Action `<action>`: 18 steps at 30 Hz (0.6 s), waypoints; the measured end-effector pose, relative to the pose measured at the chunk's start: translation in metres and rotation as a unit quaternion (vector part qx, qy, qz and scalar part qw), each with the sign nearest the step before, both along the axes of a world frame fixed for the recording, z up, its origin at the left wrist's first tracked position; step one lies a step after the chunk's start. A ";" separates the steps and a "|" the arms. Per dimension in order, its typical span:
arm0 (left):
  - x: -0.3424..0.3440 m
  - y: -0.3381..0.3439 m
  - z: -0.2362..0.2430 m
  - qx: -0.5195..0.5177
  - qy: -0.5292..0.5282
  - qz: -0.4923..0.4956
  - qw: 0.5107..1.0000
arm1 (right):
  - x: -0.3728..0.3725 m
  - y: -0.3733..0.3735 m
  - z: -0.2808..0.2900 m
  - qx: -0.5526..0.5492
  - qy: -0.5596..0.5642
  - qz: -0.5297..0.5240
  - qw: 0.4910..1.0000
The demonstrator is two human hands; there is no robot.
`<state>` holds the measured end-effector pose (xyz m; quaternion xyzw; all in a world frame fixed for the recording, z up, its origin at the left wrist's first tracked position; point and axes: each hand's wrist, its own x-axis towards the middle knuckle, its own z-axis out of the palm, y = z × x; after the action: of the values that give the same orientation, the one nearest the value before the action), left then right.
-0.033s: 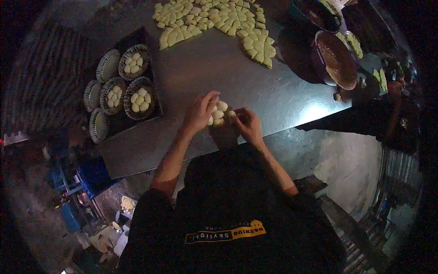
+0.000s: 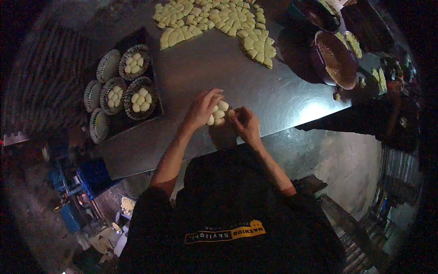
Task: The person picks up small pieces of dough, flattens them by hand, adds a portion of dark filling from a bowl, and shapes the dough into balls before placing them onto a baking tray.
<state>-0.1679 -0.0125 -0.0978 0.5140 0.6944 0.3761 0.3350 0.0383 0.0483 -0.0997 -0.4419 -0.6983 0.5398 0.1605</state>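
A small cluster of smooth, pale dough balls (image 2: pixel 219 114) sits on the metal table in front of me. My left hand (image 2: pixel 200 111) curves along the left side of the cluster, its fingers stretched out beside the balls and partly hiding them. Just right of the cluster, my right hand (image 2: pixel 247 124) pinches a small dough piece (image 2: pixel 232 113) between thumb and fingertips. To the left, a dark baking tray (image 2: pixel 155 75) bears several fluted tins. Some of them, such as the near right tin (image 2: pixel 152 86), hold clusters of dough balls, while the left-hand tins (image 2: pixel 107 66) are empty.
Flat sheets of cut dough (image 2: pixel 258 48) cover the far side of the metal table (image 2: pixel 200 68). At the far right stands a deep purple bowl (image 2: pixel 336 59) with a brownish inside. Blue equipment (image 2: pixel 91 176) stands below the table at the left.
My right hand has shifted very slightly left with the dough piece. A person's hand at the far right edge no longer shows clearly. The tins and dough sheets stay put.
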 end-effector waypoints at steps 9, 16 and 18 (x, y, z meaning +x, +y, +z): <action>-0.002 0.006 -0.001 -0.009 -0.077 -0.042 0.996 | -0.008 -0.013 -0.030 0.346 -0.144 0.092 0.923; -0.023 -0.039 -0.025 0.140 -0.137 0.178 0.964 | -0.058 -0.052 0.020 0.437 -0.154 0.169 0.870; -0.027 -0.065 -0.001 0.130 -0.194 0.200 0.951 | -0.055 -0.034 -0.011 0.426 -0.132 0.199 0.873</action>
<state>-0.1948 -0.0773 -0.0989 0.3203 0.6496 0.6151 0.3115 -0.0166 0.0143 -0.1106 -0.2495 -0.9483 0.1478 0.1290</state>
